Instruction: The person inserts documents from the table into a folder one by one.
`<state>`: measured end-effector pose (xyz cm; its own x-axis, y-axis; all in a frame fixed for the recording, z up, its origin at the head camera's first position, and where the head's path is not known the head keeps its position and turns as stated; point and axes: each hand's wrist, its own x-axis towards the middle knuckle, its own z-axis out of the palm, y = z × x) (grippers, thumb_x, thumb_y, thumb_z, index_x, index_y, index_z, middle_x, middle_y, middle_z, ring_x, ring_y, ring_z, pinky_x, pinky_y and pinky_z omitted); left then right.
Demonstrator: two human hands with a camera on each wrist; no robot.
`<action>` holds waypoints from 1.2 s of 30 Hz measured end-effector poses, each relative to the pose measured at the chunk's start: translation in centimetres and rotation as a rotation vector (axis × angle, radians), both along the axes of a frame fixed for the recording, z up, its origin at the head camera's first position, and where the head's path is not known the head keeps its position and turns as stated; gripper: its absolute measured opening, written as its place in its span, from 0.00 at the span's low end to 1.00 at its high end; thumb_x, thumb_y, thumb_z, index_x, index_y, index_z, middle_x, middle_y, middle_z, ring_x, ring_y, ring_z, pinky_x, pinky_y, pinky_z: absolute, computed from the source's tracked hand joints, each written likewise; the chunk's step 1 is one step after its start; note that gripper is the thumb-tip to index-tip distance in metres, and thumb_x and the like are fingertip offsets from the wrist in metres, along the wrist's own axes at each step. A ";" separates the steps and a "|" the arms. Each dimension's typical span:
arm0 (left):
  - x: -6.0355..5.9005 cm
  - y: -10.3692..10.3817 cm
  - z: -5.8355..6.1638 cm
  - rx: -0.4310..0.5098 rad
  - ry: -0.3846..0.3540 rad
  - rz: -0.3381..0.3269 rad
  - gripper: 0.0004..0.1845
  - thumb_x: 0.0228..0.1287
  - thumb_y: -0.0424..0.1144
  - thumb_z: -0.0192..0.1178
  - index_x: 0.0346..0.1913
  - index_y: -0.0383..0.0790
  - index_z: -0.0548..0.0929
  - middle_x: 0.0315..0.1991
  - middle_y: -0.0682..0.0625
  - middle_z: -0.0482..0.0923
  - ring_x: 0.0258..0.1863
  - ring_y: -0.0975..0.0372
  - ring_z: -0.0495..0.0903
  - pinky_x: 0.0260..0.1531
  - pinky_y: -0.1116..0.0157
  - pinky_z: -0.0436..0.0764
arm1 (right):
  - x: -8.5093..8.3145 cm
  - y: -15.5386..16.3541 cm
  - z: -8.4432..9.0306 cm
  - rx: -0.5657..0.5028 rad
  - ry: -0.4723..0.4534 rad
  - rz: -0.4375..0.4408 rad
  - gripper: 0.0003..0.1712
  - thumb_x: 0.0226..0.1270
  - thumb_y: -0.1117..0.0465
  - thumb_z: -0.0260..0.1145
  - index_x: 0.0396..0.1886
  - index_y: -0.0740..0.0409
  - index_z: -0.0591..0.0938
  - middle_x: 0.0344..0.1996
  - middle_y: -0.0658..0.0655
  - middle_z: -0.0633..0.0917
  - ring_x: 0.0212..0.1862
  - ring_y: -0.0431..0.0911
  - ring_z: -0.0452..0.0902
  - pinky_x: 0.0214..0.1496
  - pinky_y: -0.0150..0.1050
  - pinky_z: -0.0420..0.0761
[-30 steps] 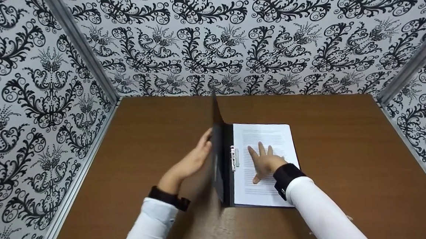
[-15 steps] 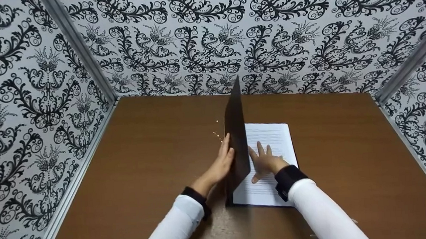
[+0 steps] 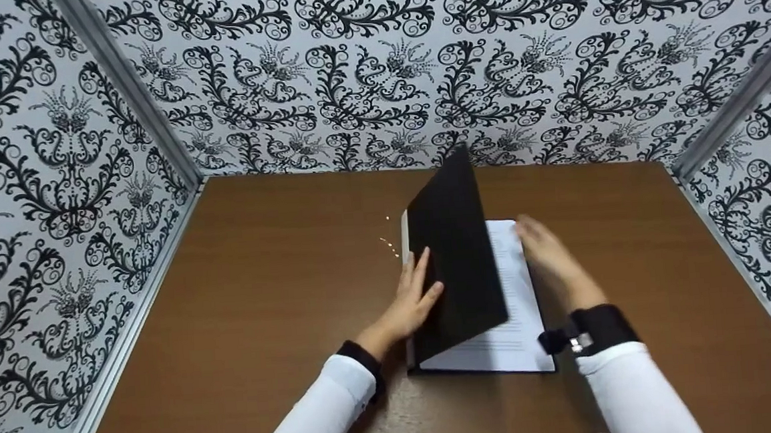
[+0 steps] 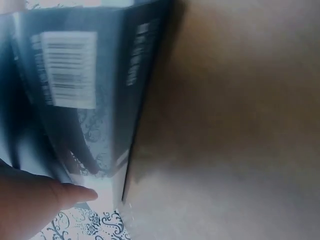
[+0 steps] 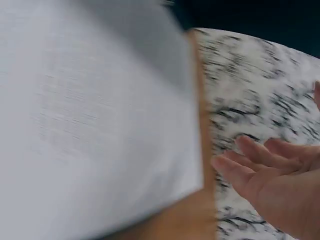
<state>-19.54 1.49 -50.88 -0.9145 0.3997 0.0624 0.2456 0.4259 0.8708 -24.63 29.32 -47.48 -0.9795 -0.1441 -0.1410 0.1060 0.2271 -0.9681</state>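
Observation:
A black folder (image 3: 455,259) lies on the table with its front cover tilted up, leaning over to the right. Under the cover, a stack of white printed paper (image 3: 514,289) shows along the right side. My left hand (image 3: 412,302) rests with spread fingers on the outside of the cover near the spine. In the left wrist view, a barcode label (image 4: 69,69) shows on the folder beside my thumb. My right hand (image 3: 552,253), blurred, is raised at the paper's right edge with fingers extended. The right wrist view shows that hand (image 5: 275,180) holding nothing, beside the printed sheet (image 5: 100,110).
The brown wooden table (image 3: 282,270) extends around the folder. Small light specks (image 3: 390,245) lie left of the spine. Patterned black-and-white walls (image 3: 363,77) enclose the back and sides, with grey metal strips (image 3: 126,85) at the corners.
The cover has swung from upright over to the right, pushed by my left hand, which has moved right. My right hand has lifted off the paper and moved to its right edge.

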 end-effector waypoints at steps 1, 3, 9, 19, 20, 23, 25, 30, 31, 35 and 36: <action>0.1 0.1 -0.1 -0.024 0.010 -0.008 0.38 0.74 0.57 0.43 0.78 0.44 0.45 0.76 0.30 0.34 0.74 0.35 0.38 0.69 0.36 0.48 | 0.2 0.4 1.2 -0.020 -0.007 -0.033 0.39 0.78 0.51 0.46 0.77 0.66 0.44 0.75 0.71 0.50 0.76 0.60 0.46 0.74 0.54 0.56; 0.3 0.4 -0.4 -0.080 0.028 -0.022 0.38 0.74 0.55 0.45 0.77 0.44 0.46 0.76 0.30 0.35 0.74 0.34 0.38 0.69 0.36 0.48 | 0.4 1.1 3.3 0.003 -0.017 -0.049 0.40 0.79 0.47 0.41 0.77 0.62 0.38 0.77 0.66 0.41 0.77 0.58 0.37 0.76 0.53 0.49; 0.6 1.1 -1.0 -0.270 0.058 -0.081 0.40 0.71 0.55 0.50 0.77 0.44 0.46 0.77 0.32 0.33 0.75 0.38 0.34 0.72 0.40 0.43 | 1.2 1.2 6.9 0.357 0.036 0.040 0.47 0.76 0.39 0.40 0.75 0.61 0.29 0.76 0.66 0.34 0.76 0.62 0.29 0.76 0.57 0.35; 0.7 2.0 -1.6 -0.636 0.110 -0.172 0.42 0.69 0.64 0.44 0.78 0.51 0.44 0.78 0.37 0.32 0.76 0.41 0.32 0.74 0.47 0.44 | 2.0 0.5 3.6 0.573 0.021 0.261 0.59 0.70 0.42 0.58 0.75 0.64 0.28 0.73 0.72 0.28 0.73 0.69 0.21 0.72 0.66 0.31; 0.7 2.1 -1.7 -0.650 0.111 -0.175 0.42 0.69 0.64 0.44 0.78 0.51 0.44 0.78 0.37 0.32 0.76 0.41 0.33 0.74 0.47 0.45 | 2.1 0.7 3.1 0.595 0.023 0.276 0.59 0.69 0.43 0.59 0.75 0.66 0.30 0.73 0.74 0.29 0.73 0.70 0.21 0.71 0.67 0.31; 0.7 2.2 -1.9 -0.691 0.127 -0.186 0.42 0.68 0.65 0.45 0.78 0.52 0.45 0.78 0.38 0.33 0.76 0.41 0.33 0.74 0.46 0.44 | 2.9 1.2 1.7 0.657 0.074 0.349 0.60 0.65 0.46 0.64 0.75 0.71 0.36 0.72 0.77 0.32 0.72 0.72 0.22 0.70 0.69 0.31; 0.7 2.3 -2.0 -0.724 0.136 -0.197 0.43 0.67 0.67 0.45 0.78 0.52 0.46 0.78 0.38 0.32 0.76 0.41 0.32 0.73 0.44 0.43 | 3.7 1.4 0.8 0.682 0.111 0.430 0.60 0.62 0.48 0.68 0.74 0.75 0.40 0.72 0.79 0.34 0.72 0.74 0.24 0.69 0.70 0.32; 0.9 2.3 -2.4 -0.836 0.166 -0.220 0.46 0.63 0.71 0.45 0.78 0.54 0.46 0.78 0.40 0.31 0.77 0.43 0.31 0.71 0.39 0.42 | 6.2 0.8 -1.7 0.750 0.079 0.601 0.61 0.59 0.46 0.71 0.74 0.74 0.45 0.72 0.80 0.37 0.72 0.75 0.30 0.70 0.70 0.42; 0.9 2.3 -2.3 -0.861 0.171 -0.220 0.47 0.62 0.72 0.45 0.78 0.54 0.46 0.78 0.40 0.31 0.77 0.43 0.31 0.71 0.40 0.42 | 6.6 0.5 -2.1 0.764 0.055 0.615 0.61 0.59 0.45 0.70 0.75 0.73 0.45 0.73 0.78 0.37 0.73 0.74 0.30 0.70 0.70 0.44; 1.0 2.4 -1.8 -0.948 0.167 -0.233 0.50 0.59 0.75 0.45 0.78 0.55 0.45 0.79 0.40 0.30 0.77 0.44 0.31 0.72 0.40 0.42 | 7.3 -0.9 -3.2 0.823 -0.033 0.622 0.60 0.59 0.42 0.68 0.77 0.62 0.45 0.75 0.72 0.35 0.75 0.69 0.29 0.70 0.68 0.48; 1.0 2.4 -1.7 -0.969 0.163 -0.237 0.51 0.58 0.76 0.45 0.78 0.55 0.44 0.78 0.40 0.30 0.77 0.44 0.30 0.72 0.40 0.41 | 7.3 -1.2 -3.3 0.842 -0.037 0.625 0.60 0.58 0.41 0.68 0.78 0.61 0.45 0.75 0.72 0.35 0.75 0.70 0.28 0.70 0.69 0.49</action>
